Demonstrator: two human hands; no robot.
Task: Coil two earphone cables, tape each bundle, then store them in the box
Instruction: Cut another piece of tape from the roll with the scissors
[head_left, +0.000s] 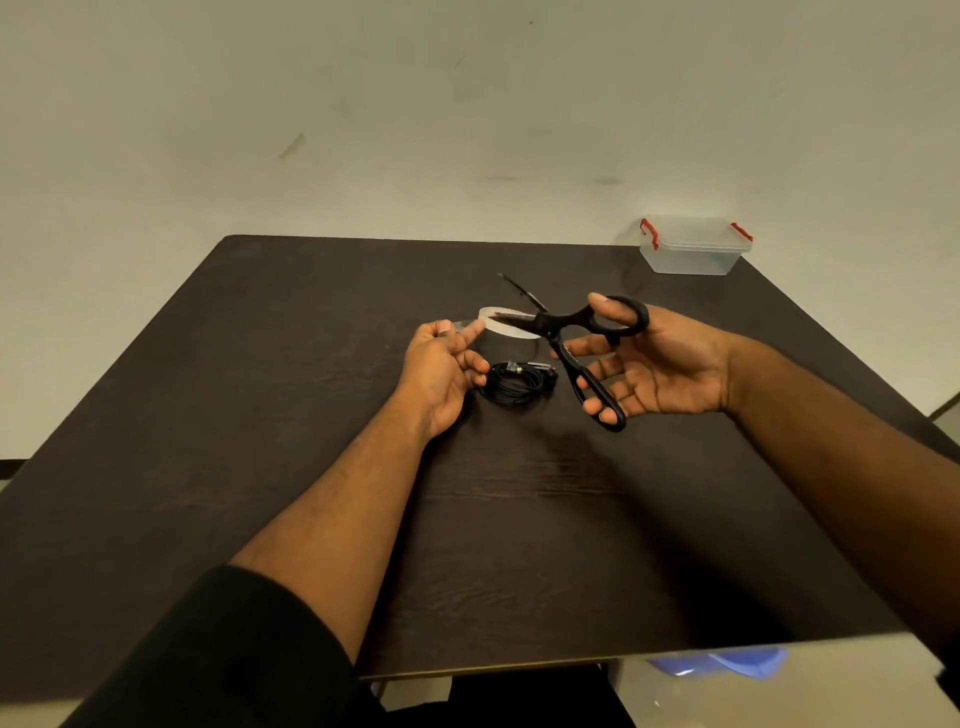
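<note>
The right hand (660, 364) grips a pair of black scissors (571, 338), thumb through the upper loop and fingers through the lower one, with the blades spread wide. The left hand (441, 364) pinches the free end of a strip of clear tape between thumb and forefinger, the other fingers loosely curled. That strip runs from the roll of clear tape (506, 330), which lies flat on the dark table (260, 415) just beyond the left hand, and the scissors' lower blade reaches over the roll. A coiled black earphone cable (511, 382) lies on the table just nearer than the tape roll, between the two hands and touching neither as far as can be seen. A clear plastic box (693, 247) with red latches, lid on, stands well beyond and to the right of the tape roll, at the table's far right corner.
</note>
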